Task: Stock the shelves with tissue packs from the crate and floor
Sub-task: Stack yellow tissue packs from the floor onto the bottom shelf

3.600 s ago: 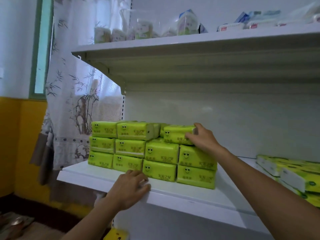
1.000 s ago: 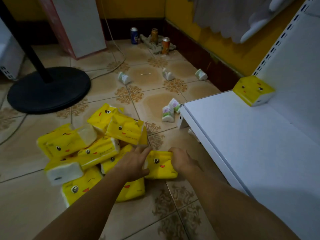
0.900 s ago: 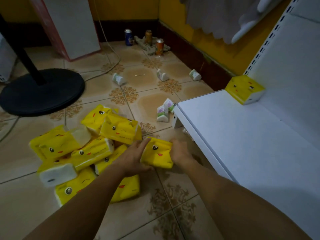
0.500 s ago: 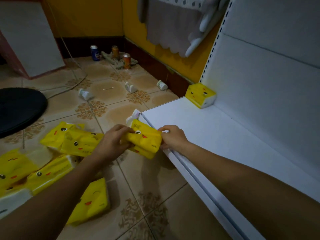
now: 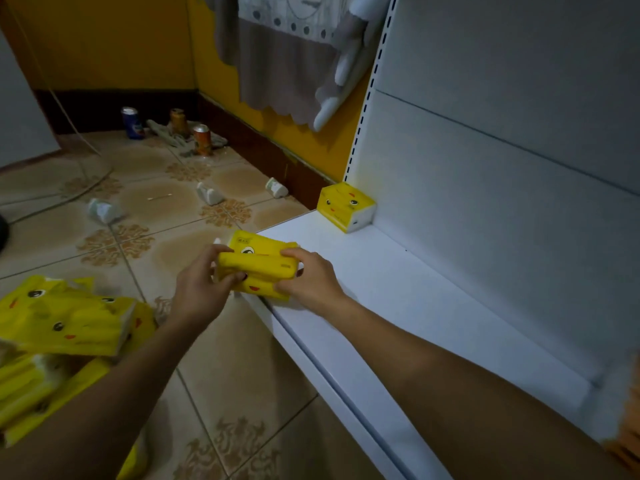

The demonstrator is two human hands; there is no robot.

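Both my hands hold a yellow tissue pack (image 5: 258, 266) with a cartoon face just above the front left corner of the low white shelf (image 5: 398, 299). My left hand (image 5: 204, 285) grips its left end and my right hand (image 5: 308, 280) grips its right end. A second yellow pack (image 5: 346, 206) stands in the shelf's far back corner against the white back panel. A pile of several more yellow packs (image 5: 65, 323) lies on the tiled floor at the lower left.
Three drink cans (image 5: 202, 139) and a rag stand by the dark skirting in the far corner. Small white and green packets (image 5: 209, 194) lie scattered on the tiles. A cable (image 5: 86, 161) runs across the floor. A curtain (image 5: 287, 57) hangs over the yellow wall.
Both hands picked a yellow pack off the floor pile and carried it up and right to the shelf's front corner. Before that I was at a higher shelf with green packs.
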